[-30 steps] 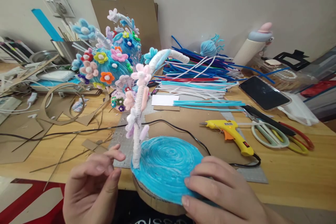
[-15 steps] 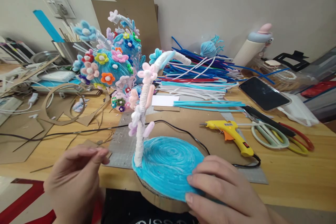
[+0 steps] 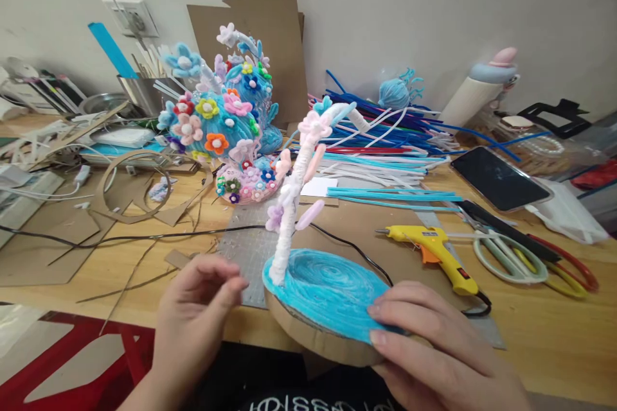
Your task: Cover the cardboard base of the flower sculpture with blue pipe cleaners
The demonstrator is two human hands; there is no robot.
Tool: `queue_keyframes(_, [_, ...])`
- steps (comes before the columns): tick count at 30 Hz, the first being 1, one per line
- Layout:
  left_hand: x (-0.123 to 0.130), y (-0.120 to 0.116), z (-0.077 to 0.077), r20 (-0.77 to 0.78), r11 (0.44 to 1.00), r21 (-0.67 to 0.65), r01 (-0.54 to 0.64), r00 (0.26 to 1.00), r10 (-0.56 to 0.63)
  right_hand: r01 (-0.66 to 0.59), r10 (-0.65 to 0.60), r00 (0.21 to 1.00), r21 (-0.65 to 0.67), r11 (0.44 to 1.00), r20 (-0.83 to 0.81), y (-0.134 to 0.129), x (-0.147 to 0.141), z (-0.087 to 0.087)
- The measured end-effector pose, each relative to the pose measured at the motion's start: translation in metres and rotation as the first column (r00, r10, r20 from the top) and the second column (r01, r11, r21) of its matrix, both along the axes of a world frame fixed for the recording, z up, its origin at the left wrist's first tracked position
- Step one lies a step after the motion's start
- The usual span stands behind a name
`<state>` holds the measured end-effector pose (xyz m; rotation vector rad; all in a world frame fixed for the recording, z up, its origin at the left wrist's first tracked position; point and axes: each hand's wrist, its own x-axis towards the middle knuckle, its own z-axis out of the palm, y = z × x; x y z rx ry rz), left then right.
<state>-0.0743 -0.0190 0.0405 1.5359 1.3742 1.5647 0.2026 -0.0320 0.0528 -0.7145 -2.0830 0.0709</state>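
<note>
My right hand [image 3: 434, 334] grips the right edge of a round wooden base [image 3: 322, 334], its fingers on the blue swirled top [image 3: 332, 276]. From the left side of that top rises a white wrapped stem [image 3: 289, 225], curved over to the right at its tip. A pink flower [image 3: 315, 127], a lilac flower [image 3: 275, 217] and fuzzy leaves are fixed along it. Left of the base, my left hand [image 3: 202, 308] is raised with its fingers curled and a gap between thumb and fingertips; nothing shows in it.
A yellow glue gun [image 3: 434, 247] lies on cardboard at the right, near scissors [image 3: 511, 257] and a phone [image 3: 499, 178]. Behind are pipe cleaners [image 3: 380, 141] and flower-covered blue balls [image 3: 231, 122]. A black cable [image 3: 168, 236] crosses the table. Cardboard rings [image 3: 137, 186] lie at the left.
The base has tilted, its wooden side showing more, and the stem leans further right. My left hand has moved right and its thumb and fingertips have parted. The camera view has shifted slightly.
</note>
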Motion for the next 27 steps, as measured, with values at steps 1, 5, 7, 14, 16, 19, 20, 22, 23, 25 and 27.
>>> queue_keyframes(1, [0.002, 0.0, 0.003, -0.041, 0.997, 0.055, 0.052, 0.998, -0.05, -0.006, 0.006, 1.0, -0.008, 1.0, 0.016, 0.0, 0.001, 0.002])
queue_keyframes(5, [0.008, 0.005, 0.013, -0.212, 0.946, 0.171, 0.274, 0.948, -0.236, -0.021, 0.022, 0.998, -0.024, 1.0, 0.06, 0.001, 0.005, 0.012])
queue_keyframes(7, [0.009, 0.008, 0.015, -0.257, 0.935, 0.186, 0.302, 0.933, -0.251, -0.026, 0.027, 0.997, -0.024, 0.999, 0.067, 0.001, 0.006, 0.013])
queue_keyframes(14, [0.007, 0.011, 0.008, -0.292, 0.932, 0.176, 0.317, 0.921, -0.258, -0.019, 0.019, 0.998, -0.011, 1.0, 0.054, 0.001, 0.006, 0.01])
queue_keyframes(16, [0.002, 0.01, 0.004, -0.284, 0.94, 0.158, 0.303, 0.926, -0.25, -0.025, 0.027, 0.996, -0.025, 0.999, 0.084, 0.001, 0.006, 0.012])
queue_keyframes(19, [-0.01, 0.01, -0.003, -0.237, 0.952, 0.13, 0.277, 0.941, -0.241, -0.025, 0.028, 0.996, -0.034, 0.999, 0.082, 0.0, 0.008, 0.015])
queue_keyframes(20, [-0.014, 0.01, -0.005, -0.211, 0.956, 0.123, 0.265, 0.949, -0.236, -0.023, 0.026, 0.996, -0.038, 0.999, 0.08, 0.0, 0.008, 0.015])
queue_keyframes(22, [-0.023, 0.012, -0.011, -0.154, 0.966, 0.113, 0.233, 0.965, -0.214, -0.015, 0.019, 0.997, -0.049, 0.999, 0.08, 0.0, 0.007, 0.013])
queue_keyframes(23, [-0.026, 0.013, -0.013, -0.127, 0.972, 0.108, 0.211, 0.972, -0.197, -0.011, 0.014, 0.998, -0.042, 0.999, 0.066, 0.0, 0.007, 0.01])
queue_keyframes(25, [-0.033, 0.015, -0.016, -0.085, 0.984, 0.093, 0.155, 0.985, -0.148, -0.009, 0.01, 0.999, -0.026, 1.0, 0.034, -0.001, 0.006, 0.003])
queue_keyframes(27, [-0.038, 0.018, -0.017, -0.057, 0.993, 0.082, 0.083, 0.995, -0.078, -0.007, 0.007, 1.0, -0.007, 1.0, 0.009, -0.001, 0.006, -0.003])
